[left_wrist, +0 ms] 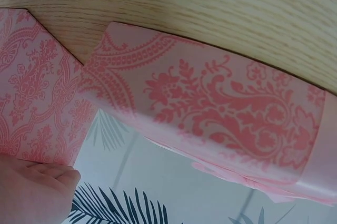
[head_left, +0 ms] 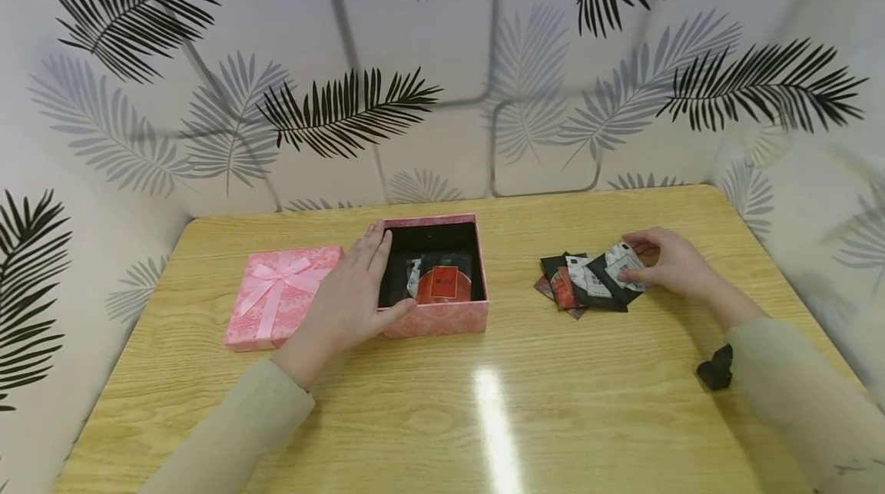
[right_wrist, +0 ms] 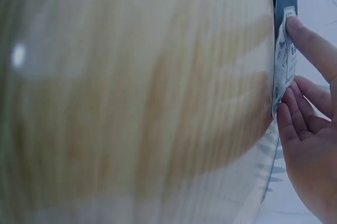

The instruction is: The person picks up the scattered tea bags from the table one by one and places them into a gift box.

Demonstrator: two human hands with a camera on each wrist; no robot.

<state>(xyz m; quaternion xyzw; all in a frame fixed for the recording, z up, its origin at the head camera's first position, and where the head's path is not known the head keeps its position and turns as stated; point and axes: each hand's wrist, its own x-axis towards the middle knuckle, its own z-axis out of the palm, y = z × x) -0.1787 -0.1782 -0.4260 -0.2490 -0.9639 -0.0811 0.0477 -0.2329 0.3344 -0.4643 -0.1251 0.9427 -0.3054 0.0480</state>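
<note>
Pale sleeves (head_left: 228, 429) come nearest in the head view. Beyond, my left hand (head_left: 346, 298) rests straight-fingered along the left rim of the open pink box (head_left: 435, 319); my right hand (head_left: 674, 263) pinches the rightmost sachet (head_left: 625, 263) of a fan (head_left: 563, 288) spread left-to-right on the bench (head_left: 588, 409), well right of the box. Left wrist: the lid (left_wrist: 221, 111) looms beside the box. Right wrist: my thumb presses the sachet's face, fingertips at its edge.

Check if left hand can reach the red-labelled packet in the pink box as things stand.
Probably yes: the left hand touches the pink box, whose open top leaves the red-labelled packet uncovered inside.
</note>
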